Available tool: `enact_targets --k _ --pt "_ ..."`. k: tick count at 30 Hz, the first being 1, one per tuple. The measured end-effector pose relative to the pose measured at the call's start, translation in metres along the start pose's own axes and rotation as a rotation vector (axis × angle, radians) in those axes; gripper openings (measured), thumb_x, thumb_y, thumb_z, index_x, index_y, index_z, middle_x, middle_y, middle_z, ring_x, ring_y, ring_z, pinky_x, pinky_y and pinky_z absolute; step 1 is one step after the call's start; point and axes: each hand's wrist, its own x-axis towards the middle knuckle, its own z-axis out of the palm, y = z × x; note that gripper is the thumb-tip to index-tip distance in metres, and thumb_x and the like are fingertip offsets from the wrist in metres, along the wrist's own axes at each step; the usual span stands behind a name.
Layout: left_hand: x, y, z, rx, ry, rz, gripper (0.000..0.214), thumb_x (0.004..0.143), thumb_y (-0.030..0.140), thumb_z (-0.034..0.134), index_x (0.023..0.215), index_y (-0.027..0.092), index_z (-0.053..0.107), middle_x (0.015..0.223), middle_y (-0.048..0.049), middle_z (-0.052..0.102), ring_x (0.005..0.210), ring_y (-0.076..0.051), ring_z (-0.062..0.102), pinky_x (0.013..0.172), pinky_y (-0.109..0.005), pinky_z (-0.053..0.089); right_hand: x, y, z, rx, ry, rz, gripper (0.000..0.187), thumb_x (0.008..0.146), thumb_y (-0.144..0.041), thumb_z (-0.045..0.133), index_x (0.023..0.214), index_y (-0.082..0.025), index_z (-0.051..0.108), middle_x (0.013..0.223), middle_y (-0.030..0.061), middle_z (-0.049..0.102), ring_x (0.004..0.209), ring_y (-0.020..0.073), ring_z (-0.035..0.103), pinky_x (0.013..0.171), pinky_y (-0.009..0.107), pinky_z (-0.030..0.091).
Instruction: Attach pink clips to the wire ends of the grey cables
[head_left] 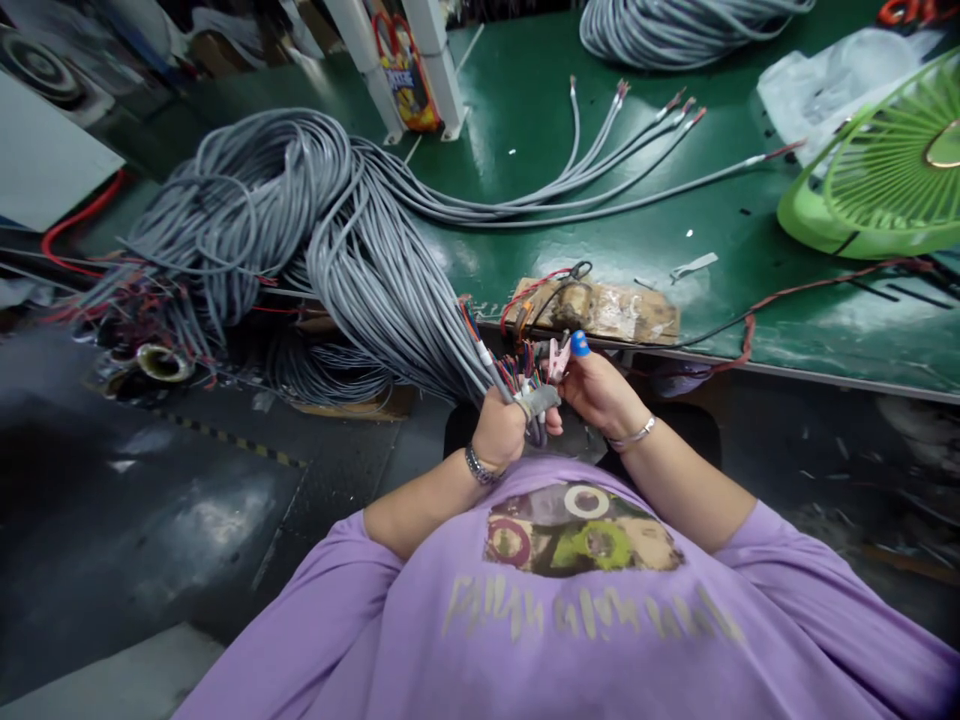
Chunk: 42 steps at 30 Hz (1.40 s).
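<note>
My left hand (501, 425) is closed around a thick bundle of grey cables (375, 270) just below the stripped ends, where several thin coloured wires (517, 370) fan out. My right hand (600, 390) is closed too, pinching a small pink clip (557, 358) at those wire ends; its thumb wears a blue cap (580, 343). Both hands meet in front of my chest, just below the edge of the green workbench (525, 130). A wristwatch is on my left wrist, a bangle on the right.
The cable bundle runs up left into a big heap hanging off the bench. Several cut grey cables (600, 170) lie spread on the bench. A green fan (885, 170) stands at right, a taped wooden block (607, 310) with red wires at the bench edge, and a cable coil (675, 30) at the back.
</note>
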Motion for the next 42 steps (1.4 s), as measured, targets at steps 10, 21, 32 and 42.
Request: enact_targets --k 10,21,32,42 --pt "0.005 -0.01 -0.002 0.075 -0.035 0.02 0.034 0.064 0.041 0.079 0.061 0.012 0.062 0.049 -0.0015 0.062 0.041 -0.012 0.057 0.045 -0.025 0.051 -0.002 0.003 0.014 0.152 0.032 0.003 0.048 0.08 -0.067 0.06 0.09 -0.02 0.065 0.066 0.0021 0.065 0.053 0.0159 0.056 0.046 0.028 0.043" --pt "-0.009 -0.009 -0.008 0.015 -0.015 0.085 0.031 0.066 0.041 0.078 0.063 0.013 0.065 0.051 -0.0015 0.064 0.042 -0.014 0.06 0.044 -0.025 0.052 -0.006 0.001 0.001 0.136 0.043 0.064 0.062 0.081 -0.079 0.044 0.082 -0.02 0.065 0.07 0.0015 0.064 0.059 0.0121 0.056 0.057 0.025 0.048" --pt "-0.003 -0.012 0.006 0.013 0.149 0.125 0.03 0.066 0.041 0.077 0.061 0.014 0.066 0.055 -0.0029 0.066 0.052 -0.016 0.066 0.052 -0.026 0.056 -0.005 0.0 0.01 0.112 0.08 -0.019 0.048 0.081 -0.067 0.059 0.078 -0.019 0.061 0.068 0.0012 0.064 0.054 0.0119 0.054 0.05 0.025 0.048" --pt "0.003 -0.022 0.003 0.108 0.148 0.133 0.032 0.068 0.044 0.076 0.061 0.014 0.066 0.056 -0.0043 0.067 0.055 -0.018 0.068 0.052 -0.026 0.056 -0.002 0.002 0.014 0.162 -0.041 0.177 0.06 0.076 -0.08 0.049 0.082 -0.021 0.059 0.051 -0.0021 0.055 0.03 0.0143 0.044 0.027 0.028 0.032"
